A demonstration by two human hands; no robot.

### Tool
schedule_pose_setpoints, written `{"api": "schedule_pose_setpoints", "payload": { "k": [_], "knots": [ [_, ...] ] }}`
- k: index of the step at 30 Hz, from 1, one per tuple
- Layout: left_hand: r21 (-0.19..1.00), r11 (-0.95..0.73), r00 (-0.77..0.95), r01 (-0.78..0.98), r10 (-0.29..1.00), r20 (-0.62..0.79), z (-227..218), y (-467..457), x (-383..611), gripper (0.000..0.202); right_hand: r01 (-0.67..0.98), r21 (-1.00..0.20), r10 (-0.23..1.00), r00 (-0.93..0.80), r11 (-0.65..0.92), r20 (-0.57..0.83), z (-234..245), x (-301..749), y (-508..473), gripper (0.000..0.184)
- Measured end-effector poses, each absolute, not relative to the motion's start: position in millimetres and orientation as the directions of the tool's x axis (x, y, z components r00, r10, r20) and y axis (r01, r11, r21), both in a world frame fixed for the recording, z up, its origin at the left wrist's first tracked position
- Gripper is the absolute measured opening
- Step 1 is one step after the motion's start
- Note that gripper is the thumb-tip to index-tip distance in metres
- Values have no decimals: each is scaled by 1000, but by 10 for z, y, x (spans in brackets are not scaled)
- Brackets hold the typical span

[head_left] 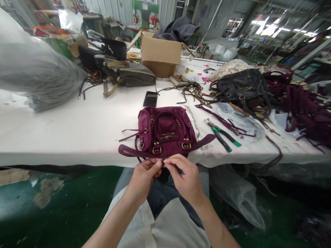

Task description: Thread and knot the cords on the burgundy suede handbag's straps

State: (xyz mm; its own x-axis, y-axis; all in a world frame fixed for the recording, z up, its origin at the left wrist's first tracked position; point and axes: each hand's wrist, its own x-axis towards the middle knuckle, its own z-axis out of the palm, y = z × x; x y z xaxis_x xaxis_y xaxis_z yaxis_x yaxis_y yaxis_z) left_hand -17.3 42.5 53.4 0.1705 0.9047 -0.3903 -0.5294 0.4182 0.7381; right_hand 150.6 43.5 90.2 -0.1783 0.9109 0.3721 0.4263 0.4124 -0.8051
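A maroon handbag [168, 129] with brass buckles and a front zipper lies on the white table [103, 127], close to its front edge. Just off that edge, my left hand [148, 172] and my right hand [183, 174] meet, fingertips pinched together at the bag's near side. A small dark piece shows between the fingers, too hidden to name. Thin maroon straps [128, 134] stick out at the bag's left. To its right rest green-handled pliers [222, 135], jaws pointing away from me.
Behind the bag lies a black phone [150, 99]. A cardboard box [161, 51] stands farther back. Grey-green bags [131, 74] and a large plastic-wrapped bundle [38, 65] are at left. Maroon cords [224, 120], a black handbag [243, 86] and piled maroon bags [305, 110] fill the right.
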Motion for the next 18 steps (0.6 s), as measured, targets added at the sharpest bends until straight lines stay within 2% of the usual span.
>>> {"api": "schedule_pose_setpoints", "payload": {
  "k": [5,9,12,18],
  "knots": [
    [756,395,133,-521,913,-386,529,435,-172,41,485,-766,906,-184,421,382,916,1506,452,13],
    [758,389,113,-524,913,-391,506,439,-158,39,603,-605,850,-293,520,438,929,1516,444,16],
    [761,379,99,-526,916,-389,502,442,-142,37,665,-509,820,-300,546,487,912,1503,413,17],
    [762,349,81,-545,927,-367,520,435,-123,33,715,-477,814,-225,511,535,871,1421,344,17]
  ]
}}
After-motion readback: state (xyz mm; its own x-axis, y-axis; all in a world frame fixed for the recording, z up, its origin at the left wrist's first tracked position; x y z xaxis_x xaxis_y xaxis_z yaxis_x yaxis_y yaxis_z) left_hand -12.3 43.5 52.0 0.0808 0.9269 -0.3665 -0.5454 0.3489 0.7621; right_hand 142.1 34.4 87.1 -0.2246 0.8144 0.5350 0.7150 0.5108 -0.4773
